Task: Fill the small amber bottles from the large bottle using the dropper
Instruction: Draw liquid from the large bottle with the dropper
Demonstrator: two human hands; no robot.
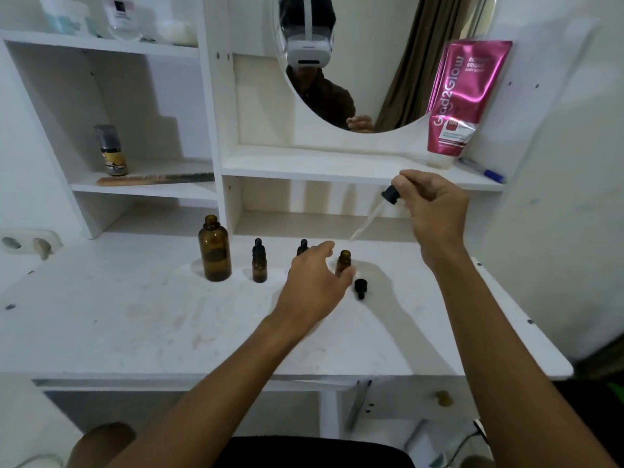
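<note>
The large amber bottle [214, 253] stands uncapped on the white desk [135, 315]. Right of it stands a small amber bottle [259, 262] with a black dropper cap. A second capped small bottle [302, 246] is half hidden behind my left hand [315, 282]. My left hand grips the base of a third small bottle [344, 261], which is uncapped. Its black cap [360, 288] lies on the desk beside it. My right hand [434, 206] pinches the rubber bulb of the dropper [374, 212], held tilted with its glass tip a little above and right of the open small bottle.
Shelves rise behind the desk: a small spray bottle [113, 152] and a comb [152, 179] on the left, a pink tube [462, 99] and a pen [483, 170] on the right. A mirror [371, 45] hangs above. A wall socket [25, 244] sits at far left.
</note>
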